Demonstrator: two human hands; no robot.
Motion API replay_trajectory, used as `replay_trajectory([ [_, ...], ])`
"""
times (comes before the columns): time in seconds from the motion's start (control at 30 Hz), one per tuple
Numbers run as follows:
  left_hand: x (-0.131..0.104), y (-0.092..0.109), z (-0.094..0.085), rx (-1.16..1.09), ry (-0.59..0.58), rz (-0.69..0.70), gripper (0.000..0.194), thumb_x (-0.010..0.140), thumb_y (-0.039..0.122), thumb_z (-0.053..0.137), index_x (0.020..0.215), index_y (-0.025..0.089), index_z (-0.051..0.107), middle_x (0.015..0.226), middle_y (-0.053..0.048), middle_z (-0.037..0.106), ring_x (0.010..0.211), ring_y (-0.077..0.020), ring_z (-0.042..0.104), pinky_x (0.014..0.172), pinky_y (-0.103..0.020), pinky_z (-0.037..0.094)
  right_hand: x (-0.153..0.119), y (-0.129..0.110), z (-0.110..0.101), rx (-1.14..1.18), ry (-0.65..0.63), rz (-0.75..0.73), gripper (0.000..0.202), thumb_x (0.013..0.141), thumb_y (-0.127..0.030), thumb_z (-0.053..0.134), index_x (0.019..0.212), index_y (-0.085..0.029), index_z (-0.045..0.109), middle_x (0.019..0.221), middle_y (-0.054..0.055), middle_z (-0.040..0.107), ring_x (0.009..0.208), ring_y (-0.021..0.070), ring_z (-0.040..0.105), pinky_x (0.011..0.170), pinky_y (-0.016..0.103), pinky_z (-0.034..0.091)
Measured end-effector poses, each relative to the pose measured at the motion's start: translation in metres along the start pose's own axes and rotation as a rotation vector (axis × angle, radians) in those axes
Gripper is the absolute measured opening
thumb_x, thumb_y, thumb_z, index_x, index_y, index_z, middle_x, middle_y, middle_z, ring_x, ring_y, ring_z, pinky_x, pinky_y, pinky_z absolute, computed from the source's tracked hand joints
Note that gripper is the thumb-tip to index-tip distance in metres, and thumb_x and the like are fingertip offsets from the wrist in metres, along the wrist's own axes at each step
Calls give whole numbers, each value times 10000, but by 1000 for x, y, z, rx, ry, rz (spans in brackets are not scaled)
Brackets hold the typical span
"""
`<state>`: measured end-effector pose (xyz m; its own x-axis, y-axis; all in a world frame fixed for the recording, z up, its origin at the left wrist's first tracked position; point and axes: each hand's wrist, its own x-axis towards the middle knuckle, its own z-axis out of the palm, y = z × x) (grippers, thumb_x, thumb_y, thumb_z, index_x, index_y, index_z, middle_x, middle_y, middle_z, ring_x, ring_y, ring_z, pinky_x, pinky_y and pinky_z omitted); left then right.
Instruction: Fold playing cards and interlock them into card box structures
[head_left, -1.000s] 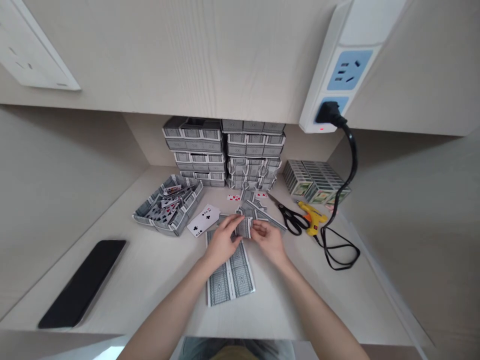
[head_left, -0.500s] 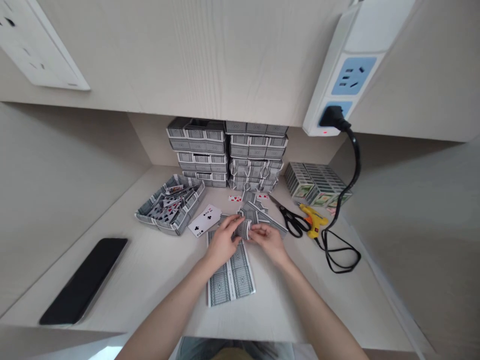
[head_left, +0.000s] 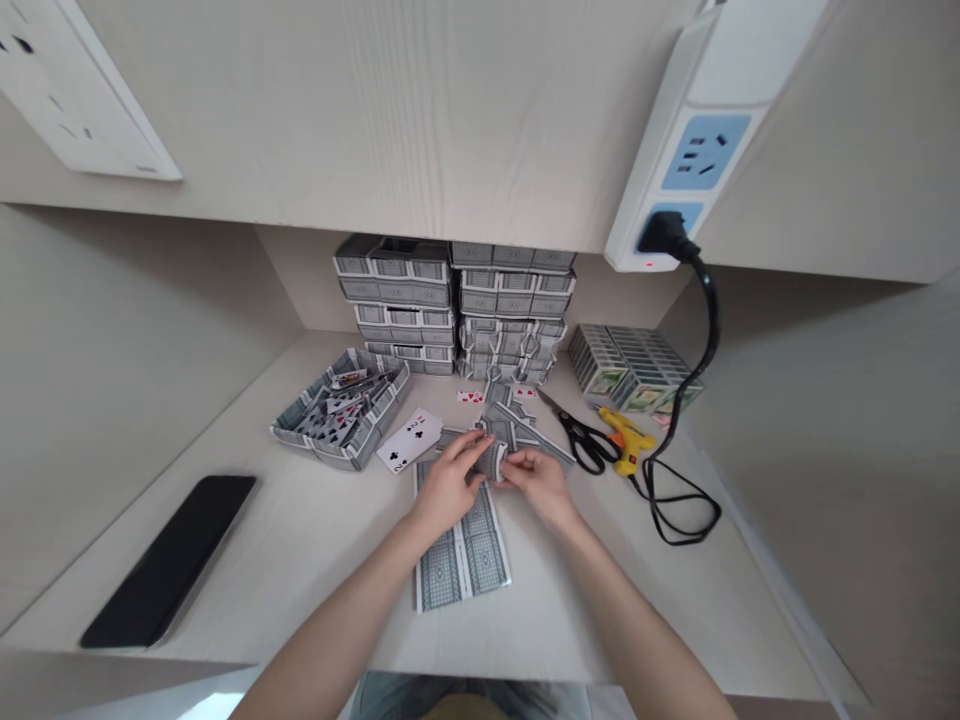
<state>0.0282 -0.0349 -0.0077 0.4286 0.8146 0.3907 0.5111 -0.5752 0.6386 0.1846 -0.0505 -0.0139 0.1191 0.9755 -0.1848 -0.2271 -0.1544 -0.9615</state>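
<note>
Between my two hands is a bent playing card (head_left: pixel 491 459), its grey patterned back facing up. My left hand (head_left: pixel 448 480) is closed on the card's left side, with the index finger along its top. At the right edge, my right hand (head_left: pixel 537 482) pinches the same card between thumb and fingers. Under and in front of my left hand lies a flat panel of joined cards (head_left: pixel 461 560). Just beyond my fingers are folded card strips (head_left: pixel 517 425) in a loose pile. Face-up cards (head_left: pixel 411 440) rest to the left of them.
A card-built tray (head_left: pixel 360 450) holds loose cards at left. Stacked card boxes (head_left: pixel 405 290) stand at the back, near packed decks (head_left: pixel 630 365). Black scissors (head_left: pixel 589 440) and a yellow glue gun (head_left: pixel 630 445) with a looping cable lie right. A black phone-like slab (head_left: pixel 169 560) lies left.
The bent card and the fingers around it have shifted very slightly to the right. Everything else looks the same.
</note>
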Motion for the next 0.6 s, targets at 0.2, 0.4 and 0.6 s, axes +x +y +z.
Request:
replay_trajectory([
  [0.2, 2, 2, -2, -6, -11, -3, 597, 682, -7, 481, 1215, 258, 439, 1287, -26, 431, 1193, -178, 394, 1012, -369, 339, -1, -2, 1, -27, 13, -18, 287, 494, -335, 750, 608, -165, 549, 562, -34, 587, 512, 142, 589, 584, 324, 533],
  [0.4, 2, 6, -3, -21, -17, 10, 592, 686, 11, 506, 1217, 261, 428, 1272, -34, 435, 1187, -185, 398, 1003, -371, 346, -2, -4, 1, -84, 40, -34, 295, 502, -371, 734, 586, -167, 538, 553, -23, 582, 491, 148, 588, 543, 310, 528],
  [0.6, 0, 8, -2, -18, -50, 9, 584, 719, 81, 541, 1242, 302, 403, 1288, -37, 390, 1199, -192, 383, 1003, -370, 339, -1, -1, 1, -98, 48, -86, 327, 511, -418, 718, 569, -177, 505, 535, -32, 546, 507, 146, 574, 523, 300, 531],
])
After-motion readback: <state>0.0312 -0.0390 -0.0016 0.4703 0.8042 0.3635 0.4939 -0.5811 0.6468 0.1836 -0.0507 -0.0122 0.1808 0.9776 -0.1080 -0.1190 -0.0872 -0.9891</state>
